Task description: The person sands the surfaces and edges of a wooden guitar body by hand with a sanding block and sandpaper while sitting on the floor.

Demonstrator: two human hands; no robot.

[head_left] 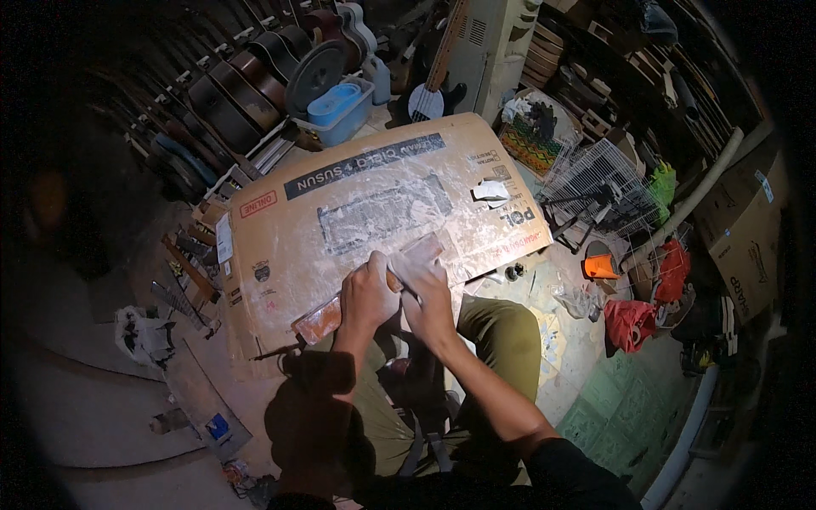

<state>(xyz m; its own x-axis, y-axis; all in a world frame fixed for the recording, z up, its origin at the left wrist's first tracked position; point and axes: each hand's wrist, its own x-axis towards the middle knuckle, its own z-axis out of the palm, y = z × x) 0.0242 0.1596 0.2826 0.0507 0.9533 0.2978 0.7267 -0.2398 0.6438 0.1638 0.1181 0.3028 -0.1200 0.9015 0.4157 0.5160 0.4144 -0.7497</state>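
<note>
My left hand [371, 293] is closed round a long reddish-brown, glossy piece [318, 321], which looks like wood and slants from lower left to upper right over my lap. Right beside it, my dusty right hand [423, 289] has its fingers curled closed. A pale, dusty, flat-ended piece [422, 248] sticks out beyond the right hand's fingers. Whether it belongs to the same long piece is hidden by my hands. Beneath and ahead lies a large cardboard sheet [293, 229] coated with white dust, with a white scrap [490, 192] on its right part.
Several guitars [229, 93] stand in a row at the far left, near a blue tub [340, 110]. A bass-like guitar [433, 85] leans behind the cardboard. A wire cage [599, 183], red cloth [631, 325] and a cardboard box [735, 238] are at the right. Tools [183, 297] lie left.
</note>
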